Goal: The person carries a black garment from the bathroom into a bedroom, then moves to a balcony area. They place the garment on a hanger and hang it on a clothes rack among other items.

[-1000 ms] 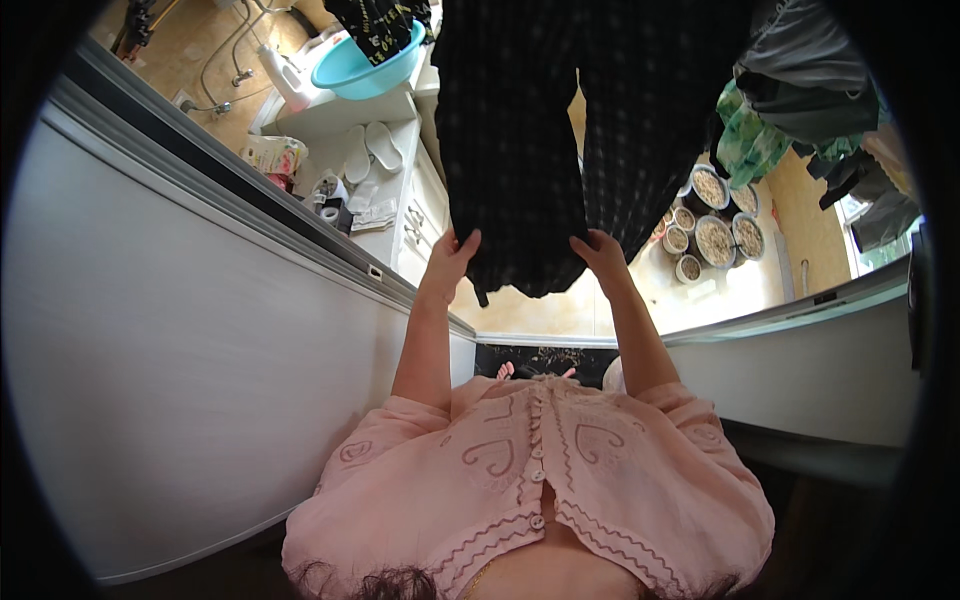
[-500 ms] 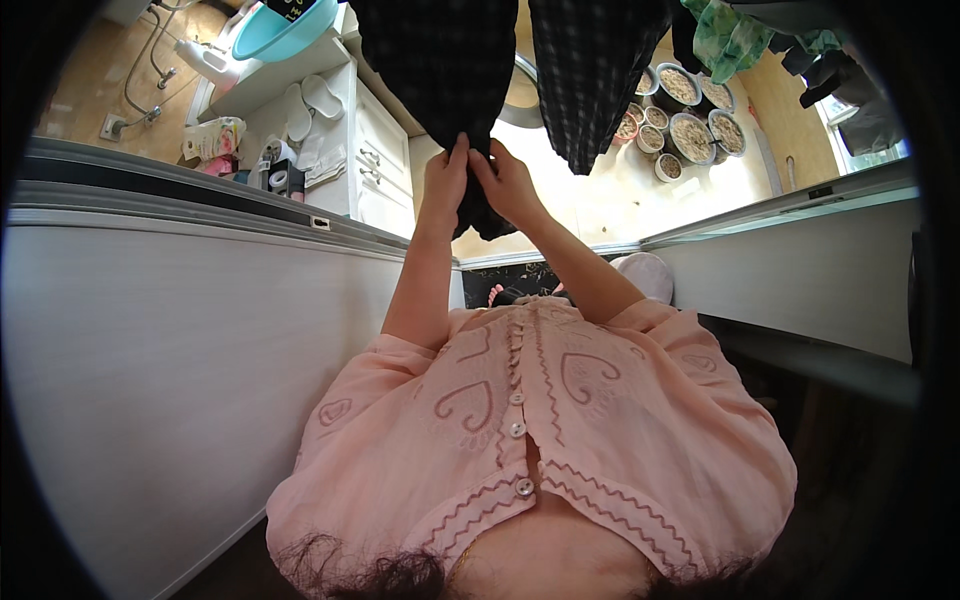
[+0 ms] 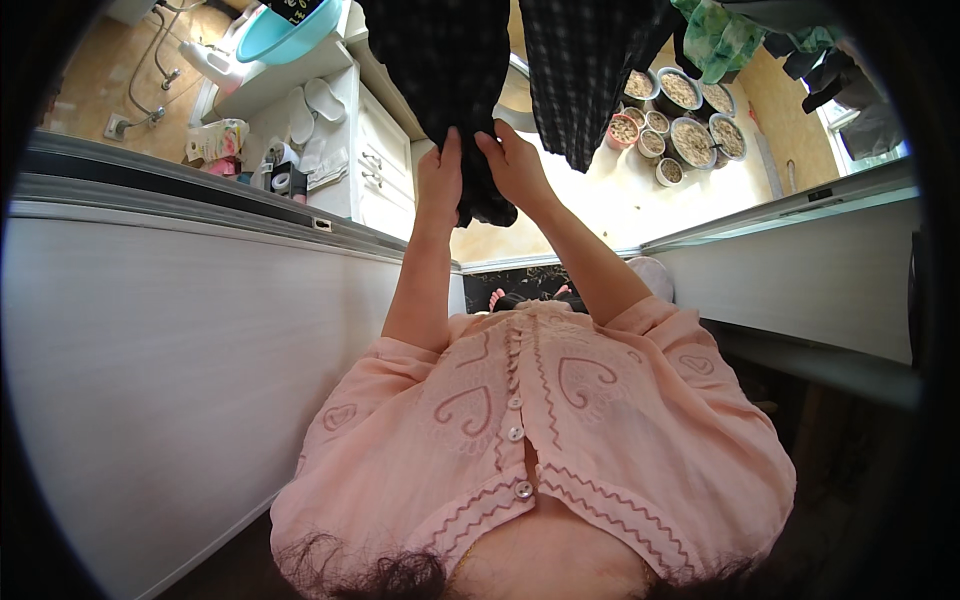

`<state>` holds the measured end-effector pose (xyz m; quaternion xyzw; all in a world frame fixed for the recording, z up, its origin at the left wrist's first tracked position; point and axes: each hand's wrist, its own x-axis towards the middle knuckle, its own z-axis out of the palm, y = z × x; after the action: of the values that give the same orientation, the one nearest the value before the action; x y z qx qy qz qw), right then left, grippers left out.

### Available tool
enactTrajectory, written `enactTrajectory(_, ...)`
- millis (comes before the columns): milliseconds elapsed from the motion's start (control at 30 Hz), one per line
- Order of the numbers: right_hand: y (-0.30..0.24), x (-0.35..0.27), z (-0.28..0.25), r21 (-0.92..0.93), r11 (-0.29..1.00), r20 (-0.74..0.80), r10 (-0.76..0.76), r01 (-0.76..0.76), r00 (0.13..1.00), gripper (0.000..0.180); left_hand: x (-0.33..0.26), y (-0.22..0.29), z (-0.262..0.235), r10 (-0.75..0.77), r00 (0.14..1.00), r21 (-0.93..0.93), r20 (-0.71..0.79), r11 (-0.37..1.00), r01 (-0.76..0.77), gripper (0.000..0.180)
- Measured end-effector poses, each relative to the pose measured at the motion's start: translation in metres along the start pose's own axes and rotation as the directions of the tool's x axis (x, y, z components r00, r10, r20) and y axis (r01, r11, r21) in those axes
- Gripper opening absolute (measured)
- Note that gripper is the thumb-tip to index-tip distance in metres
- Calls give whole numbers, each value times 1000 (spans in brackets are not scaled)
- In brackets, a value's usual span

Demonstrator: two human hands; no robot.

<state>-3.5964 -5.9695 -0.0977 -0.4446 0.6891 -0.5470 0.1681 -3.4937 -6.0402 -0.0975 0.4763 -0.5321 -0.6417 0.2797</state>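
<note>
A pair of dark checked trousers hangs down from the upper edge, its two legs apart. My left hand grips the left side of the nearer leg, a little above the hem, with the thumb on top. On the other side of that same leg, my right hand holds the cloth, its thumb also on top. The bunched hem hangs below and between my hands. The fingers behind the cloth are hidden. To the right the other trouser leg hangs free, touched by neither hand.
Sliding door frames flank me on both sides. Ahead on the left stands a white cabinet with slippers and a turquoise basin. Several soil-filled pots stand on the floor at right. Green cloth hangs above them.
My hands have moved slightly apart and my right hand a little upward, still on the leg. The hem has risen a little, and the free leg has swung slightly left.
</note>
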Motion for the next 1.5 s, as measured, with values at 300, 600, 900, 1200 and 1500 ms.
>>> enactTrajectory(300,69,15,-57,150,925,156,327,-350,932,56,-2,3,-46,79,997,-337,-15,938,-79,38)
enactTrajectory(600,103,1,-56,353,844,317,298,-404,900,61,13,-50,-66,-38,978,-80,205,995,56,31)
enactTrajectory(900,123,-25,-38,60,957,-141,290,-284,947,31,12,-43,-38,205,977,-19,-50,978,-206,50)
enactTrajectory(1200,31,-12,-7,-69,997,-79,32,-37,996,23,14,-27,-7,215,969,-33,-125,975,-221,52)
enactTrajectory(1500,52,5,-24,-24,999,-265,32,-40,964,21,16,-23,-18,140,984,66,-114,989,-133,53)
